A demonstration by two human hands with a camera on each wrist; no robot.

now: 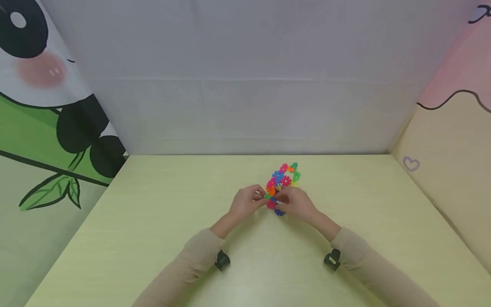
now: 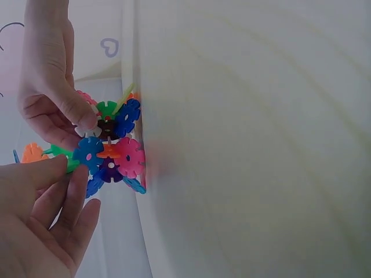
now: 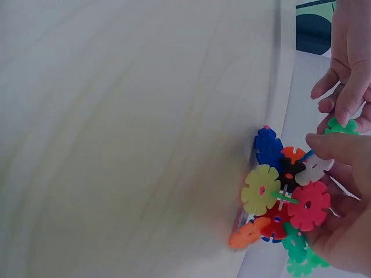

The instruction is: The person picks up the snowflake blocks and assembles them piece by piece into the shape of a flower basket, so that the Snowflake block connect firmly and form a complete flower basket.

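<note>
A many-coloured construction of notched plastic snowflake discs point(image 1: 278, 175) stands on the table between both hands. My left hand point(image 1: 246, 200) is at its left side, pinching a green disc point(image 3: 342, 126) between thumb and fingertips. On the opposite side my right hand point(image 1: 298, 204) grips the construction near a white disc point(image 3: 316, 169), its thumb and fingers bent around that part. A blue disc point(image 2: 94, 148) sits close to the left fingertips. Yellow, pink, red and orange discs face the right wrist camera. The fingers hide part of the joint between the hands.
The pale yellow table point(image 1: 172, 192) extends around both arms. A plain light wall point(image 1: 245, 111) rises behind its far edge, with printed panels at left and right. Small black cameras point(image 1: 222, 260) are strapped at the wrists.
</note>
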